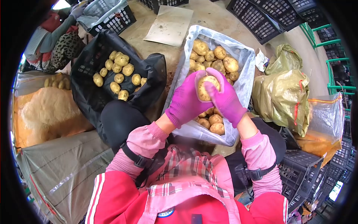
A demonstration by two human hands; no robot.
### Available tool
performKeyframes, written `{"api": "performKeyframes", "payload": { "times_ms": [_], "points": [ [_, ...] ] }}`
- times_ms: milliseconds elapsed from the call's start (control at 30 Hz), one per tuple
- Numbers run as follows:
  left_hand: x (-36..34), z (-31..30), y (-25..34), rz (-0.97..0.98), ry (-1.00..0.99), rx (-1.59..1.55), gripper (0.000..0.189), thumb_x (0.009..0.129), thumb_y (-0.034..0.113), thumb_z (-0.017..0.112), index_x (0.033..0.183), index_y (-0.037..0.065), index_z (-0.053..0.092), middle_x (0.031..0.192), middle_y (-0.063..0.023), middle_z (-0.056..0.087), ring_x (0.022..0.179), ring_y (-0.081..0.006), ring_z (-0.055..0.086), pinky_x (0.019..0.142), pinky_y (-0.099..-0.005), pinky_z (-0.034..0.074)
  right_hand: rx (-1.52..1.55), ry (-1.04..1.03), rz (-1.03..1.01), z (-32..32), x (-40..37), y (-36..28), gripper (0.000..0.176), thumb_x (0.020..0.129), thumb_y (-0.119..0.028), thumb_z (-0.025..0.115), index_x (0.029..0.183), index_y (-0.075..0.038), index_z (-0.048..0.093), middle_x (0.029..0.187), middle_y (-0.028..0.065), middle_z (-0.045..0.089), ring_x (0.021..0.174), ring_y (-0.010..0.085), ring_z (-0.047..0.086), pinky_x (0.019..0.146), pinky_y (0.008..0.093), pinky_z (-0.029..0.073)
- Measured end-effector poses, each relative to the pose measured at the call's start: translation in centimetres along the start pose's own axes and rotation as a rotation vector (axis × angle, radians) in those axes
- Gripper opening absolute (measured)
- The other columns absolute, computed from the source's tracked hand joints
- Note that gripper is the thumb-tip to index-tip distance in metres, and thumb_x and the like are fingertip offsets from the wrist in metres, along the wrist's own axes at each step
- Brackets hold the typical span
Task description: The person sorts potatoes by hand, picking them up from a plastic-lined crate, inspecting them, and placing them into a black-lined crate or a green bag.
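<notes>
Both of my hands wear magenta gloves and are closed around one large pale potato [207, 88]. My left hand [186, 99] wraps its left side, and my right hand [228, 98] grips it from the right with the thumb across its front. The potato is held above a crate lined with white plastic [238, 61], which holds many potatoes [219, 66] of mixed sizes. To the left stands a container lined with black plastic [84, 72], with several potatoes [118, 69] lying in its bottom.
A co-worker [56, 41] sits at the upper left beside a lined crate [117, 22]. Filled sacks [52, 115] stand at my left. Greenish-gold bags [281, 99] lie at the right. Black crates [257, 20] stack at the back, and cardboard [169, 26] lies on the floor.
</notes>
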State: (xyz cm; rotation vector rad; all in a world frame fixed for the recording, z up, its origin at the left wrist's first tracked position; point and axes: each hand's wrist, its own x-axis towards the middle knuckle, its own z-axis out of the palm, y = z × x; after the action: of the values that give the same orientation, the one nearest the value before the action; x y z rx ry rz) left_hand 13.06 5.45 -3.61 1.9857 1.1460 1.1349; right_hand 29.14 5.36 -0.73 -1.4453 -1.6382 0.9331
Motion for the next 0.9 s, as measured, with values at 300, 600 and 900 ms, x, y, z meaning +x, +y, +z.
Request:
{"api": "performKeyframes", "payload": {
  "times_ms": [300, 600, 900],
  "points": [
    [0.6, -1.0, 0.3, 0.005, -0.009, -0.048, 0.082, 0.065, 0.025, 0.09, 0.134, 0.004, 0.049, 0.124, -0.0156, 0.06, 0.115, -0.0326, 0.061, 0.095, -0.0377, 0.051, 0.071, -0.075, 0.032, -0.8, 0.3, 0.1, 0.032, 0.102, -0.023, 0.054, 0.129, -0.006, 0.058, 0.106, 0.0138, 0.069, 0.098, 0.0237, 0.067, 0.087, 0.0338, 0.05],
    [0.6, -0.5, 0.0, -0.063, 0.013, -0.383, 0.068, 0.078, 0.021, 0.083, 0.133, 0.003, 0.049, 0.12, -0.0104, 0.06, 0.11, -0.0216, 0.061, 0.096, -0.0342, 0.048, 0.156, -0.031, 0.098, -0.8, 0.4, -0.2, 0.038, 0.104, -0.021, 0.051, 0.138, -0.003, 0.049, 0.121, 0.0121, 0.064, 0.102, 0.0206, 0.066, 0.089, 0.0306, 0.051],
    [0.6, -0.6, -3.8, -0.293, 0.029, -0.334, 0.043, 0.099, 0.034, 0.057, 0.125, 0.0, 0.053, 0.103, -0.0129, 0.064, 0.094, -0.0228, 0.066, 0.082, -0.0342, 0.053, 0.227, -0.055, 0.031, 0.4, -0.6, -2.3, 0.052, 0.09, -0.01, 0.064, 0.14, -0.004, 0.049, 0.13, 0.0108, 0.058, 0.09, 0.0123, 0.061, 0.071, 0.0259, 0.053]
  ]
}}
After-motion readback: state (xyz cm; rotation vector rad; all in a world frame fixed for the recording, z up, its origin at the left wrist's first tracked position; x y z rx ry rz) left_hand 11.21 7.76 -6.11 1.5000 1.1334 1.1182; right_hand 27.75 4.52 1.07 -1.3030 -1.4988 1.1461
